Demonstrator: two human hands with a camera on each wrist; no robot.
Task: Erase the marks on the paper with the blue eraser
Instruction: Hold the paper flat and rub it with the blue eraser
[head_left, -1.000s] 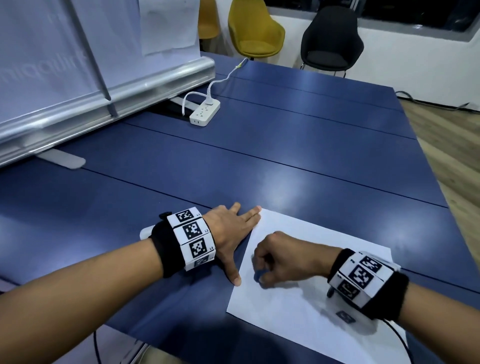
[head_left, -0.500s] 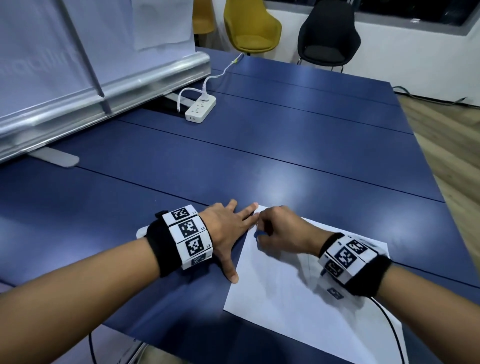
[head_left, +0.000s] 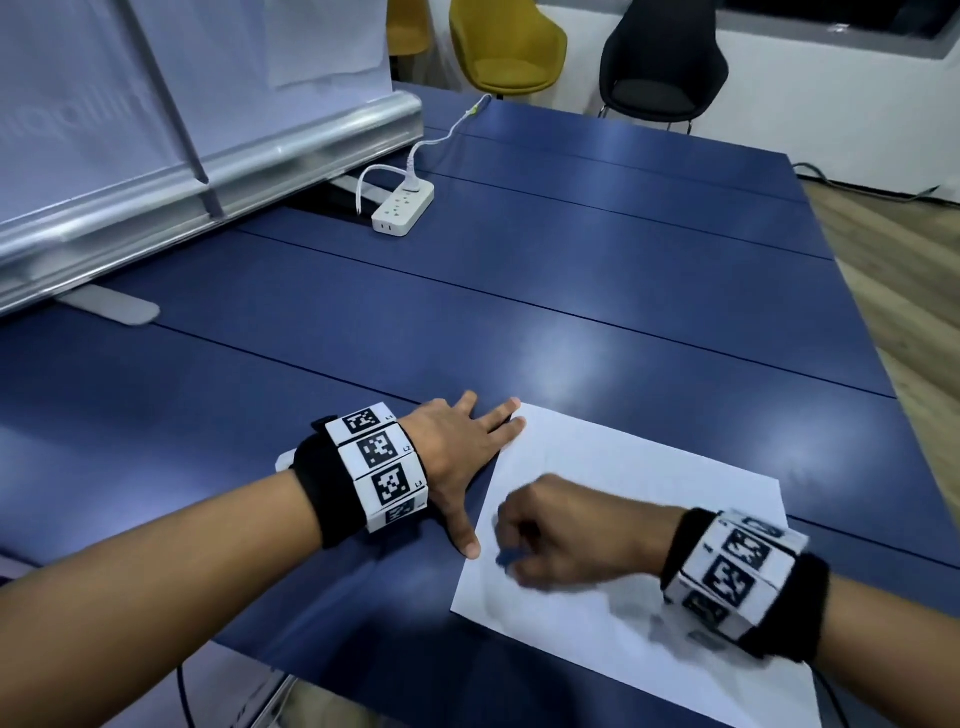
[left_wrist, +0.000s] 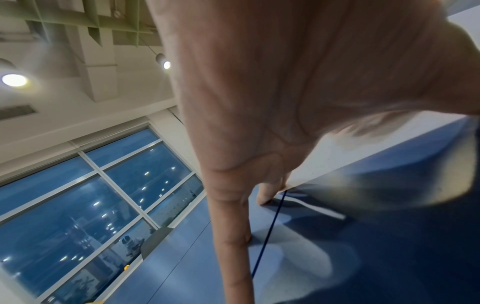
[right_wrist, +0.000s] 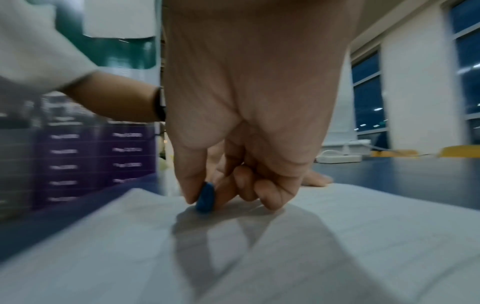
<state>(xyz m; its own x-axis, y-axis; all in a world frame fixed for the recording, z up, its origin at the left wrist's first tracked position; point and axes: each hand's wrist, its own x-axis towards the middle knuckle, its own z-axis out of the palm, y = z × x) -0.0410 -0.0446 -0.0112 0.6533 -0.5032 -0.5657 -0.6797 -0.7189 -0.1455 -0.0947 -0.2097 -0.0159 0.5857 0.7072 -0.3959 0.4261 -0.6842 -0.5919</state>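
Pinching the blue eraser (right_wrist: 205, 197) between thumb and forefinger of the right hand (head_left: 566, 538), lower end pressing on the paper (head_left: 649, 525) near its left edge, long axis nearly upright. Pinning the sheet's far-left corner with the flat, spread left hand (head_left: 457, 447), just beside on the worktop (head_left: 571, 322). Marks possibly too faint or blurred to spot; unrubbed sheet stretching away rightward.

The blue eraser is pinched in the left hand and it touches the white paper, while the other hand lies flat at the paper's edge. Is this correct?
Not quite: the right hand pinches the blue eraser, as the right wrist view shows. The eraser does touch the white paper, and it is the left hand that lies flat at the paper's edge.
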